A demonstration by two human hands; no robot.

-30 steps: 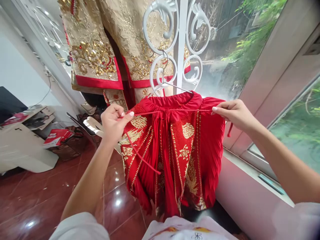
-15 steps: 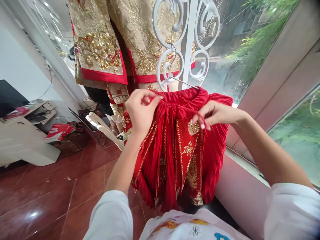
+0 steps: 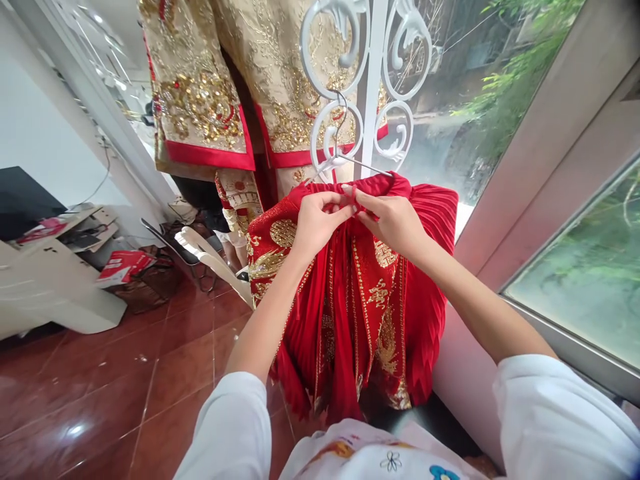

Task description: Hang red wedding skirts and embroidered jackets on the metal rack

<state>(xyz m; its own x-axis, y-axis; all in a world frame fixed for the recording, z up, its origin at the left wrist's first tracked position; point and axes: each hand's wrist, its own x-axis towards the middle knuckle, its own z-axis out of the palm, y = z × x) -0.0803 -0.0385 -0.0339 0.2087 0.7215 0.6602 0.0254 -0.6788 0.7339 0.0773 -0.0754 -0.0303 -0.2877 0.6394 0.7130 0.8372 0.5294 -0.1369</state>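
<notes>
A red pleated skirt (image 3: 373, 313) with gold embroidery hangs from a wire hanger (image 3: 350, 159) hooked on a white scrolled stand (image 3: 370, 87). My left hand (image 3: 315, 223) and my right hand (image 3: 393, 220) meet at the middle of the skirt's waistband, fingers pinched on its thin red drawstring (image 3: 354, 195). The fingertips of both hands touch one another just under the waistband. The string's loose ends are hidden behind my hands.
A gold and red embroidered robe (image 3: 210, 100) hangs behind the stand. A window (image 3: 590, 267) and its pink sill run along the right. White chair parts (image 3: 210, 257), flat cardboard (image 3: 60, 280) and red packets (image 3: 123, 265) lie on the glossy red tile floor at left.
A second ago my hands held the drawstring stretched wide apart across the waistband. They have since come together at the middle of the waist.
</notes>
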